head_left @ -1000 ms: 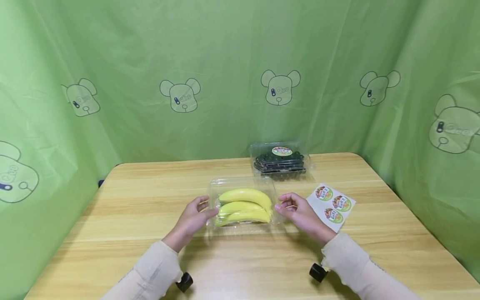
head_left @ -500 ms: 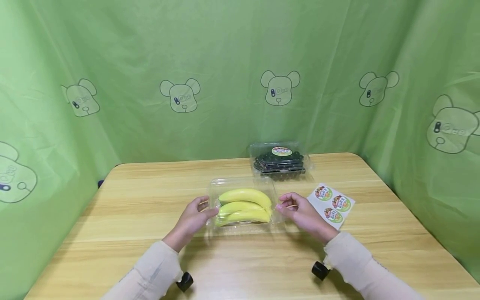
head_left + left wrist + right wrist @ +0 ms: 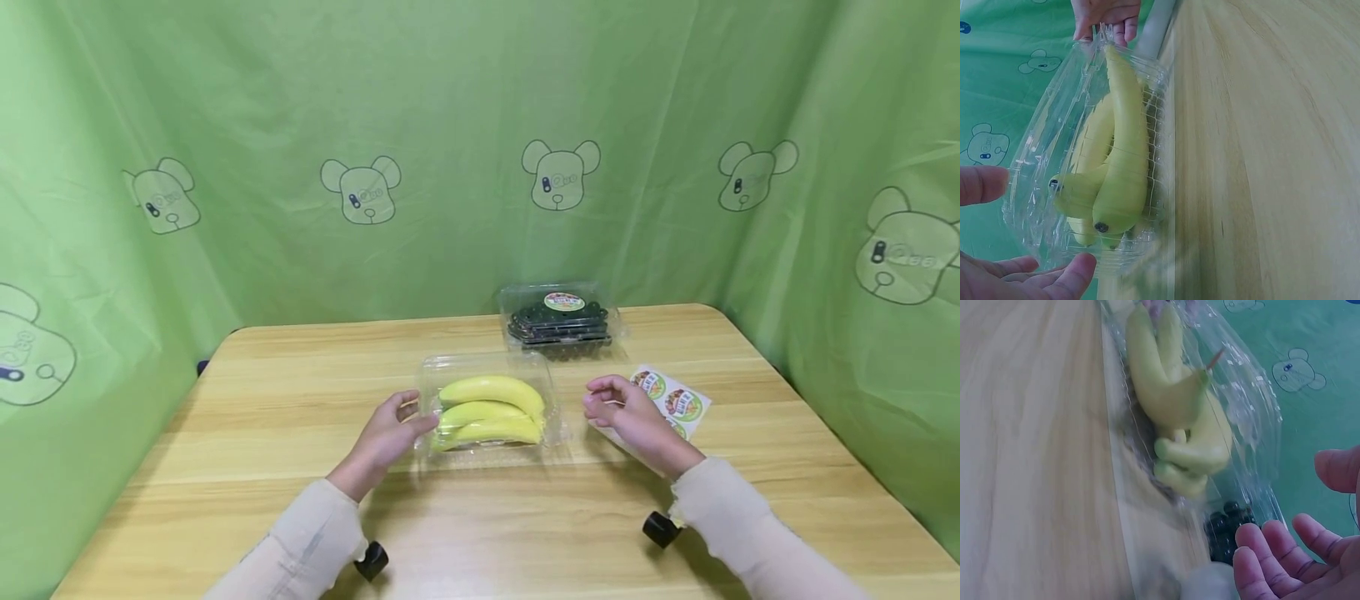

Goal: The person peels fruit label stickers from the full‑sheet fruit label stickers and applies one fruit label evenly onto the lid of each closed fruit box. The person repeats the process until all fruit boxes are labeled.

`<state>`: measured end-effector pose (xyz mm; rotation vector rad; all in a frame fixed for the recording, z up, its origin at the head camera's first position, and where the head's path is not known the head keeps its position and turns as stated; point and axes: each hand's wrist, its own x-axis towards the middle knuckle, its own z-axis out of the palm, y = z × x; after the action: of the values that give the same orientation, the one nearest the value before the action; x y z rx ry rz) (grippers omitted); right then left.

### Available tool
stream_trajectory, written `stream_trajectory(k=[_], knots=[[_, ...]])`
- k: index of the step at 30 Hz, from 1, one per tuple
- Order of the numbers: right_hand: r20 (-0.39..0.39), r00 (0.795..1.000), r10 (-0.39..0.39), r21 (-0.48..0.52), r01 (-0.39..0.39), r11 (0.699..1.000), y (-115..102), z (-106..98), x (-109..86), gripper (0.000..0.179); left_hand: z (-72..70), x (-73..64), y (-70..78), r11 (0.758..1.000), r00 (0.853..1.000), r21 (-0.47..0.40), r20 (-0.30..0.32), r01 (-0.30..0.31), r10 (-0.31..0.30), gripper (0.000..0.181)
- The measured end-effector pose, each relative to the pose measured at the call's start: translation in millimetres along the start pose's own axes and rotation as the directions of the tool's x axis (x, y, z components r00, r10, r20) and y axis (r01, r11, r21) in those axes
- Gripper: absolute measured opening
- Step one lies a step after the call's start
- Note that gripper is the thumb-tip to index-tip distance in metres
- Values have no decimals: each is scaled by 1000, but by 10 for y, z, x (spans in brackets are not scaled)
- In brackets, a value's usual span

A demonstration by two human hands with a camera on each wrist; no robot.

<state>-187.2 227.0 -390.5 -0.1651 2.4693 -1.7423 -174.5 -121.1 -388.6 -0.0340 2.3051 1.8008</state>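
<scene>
A clear plastic clamshell box [image 3: 489,450] with yellow bananas [image 3: 491,412] inside stands in mid-table, its lid down. My left hand [image 3: 386,433] rests against the box's left end; in the left wrist view its thumb [image 3: 985,184] is by the lid and the other fingertips are near the lower end. To the right of the box, apart from it, my right hand [image 3: 633,421] hovers over the sticker sheet [image 3: 688,404] and partly covers it. In the right wrist view the right hand's fingers [image 3: 1282,550] are loosely bent with nothing between them. Round colourful stickers show on the sheet.
Behind the bananas, at the table's back edge, stands another clear box [image 3: 562,333] of dark grapes with a round sticker [image 3: 564,302] on its lid. Green curtains [image 3: 450,83] surround the wooden table [image 3: 300,358] at the back and sides.
My right hand has let go of the box's right end and moved right, over the sticker sheet. The left hand and the banana box have hardly moved.
</scene>
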Motion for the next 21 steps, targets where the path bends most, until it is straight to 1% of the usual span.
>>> stream_trajectory(k=[6, 15, 21], knots=[[-35, 999, -1, -52, -1, 999, 42, -139, -7, 45, 2, 0, 5, 1000, 1000, 5, 2, 1, -1, 64], [-112, 994, -7, -126, -7, 992, 107, -322, -29, 40, 1, 2, -1, 1000, 1000, -3, 1, 1, -1, 64], [-145, 989, 3, -182, -30, 983, 115, -446, -56, 41, -4, 0, 6, 1000, 1000, -1, -1, -5, 5, 64]])
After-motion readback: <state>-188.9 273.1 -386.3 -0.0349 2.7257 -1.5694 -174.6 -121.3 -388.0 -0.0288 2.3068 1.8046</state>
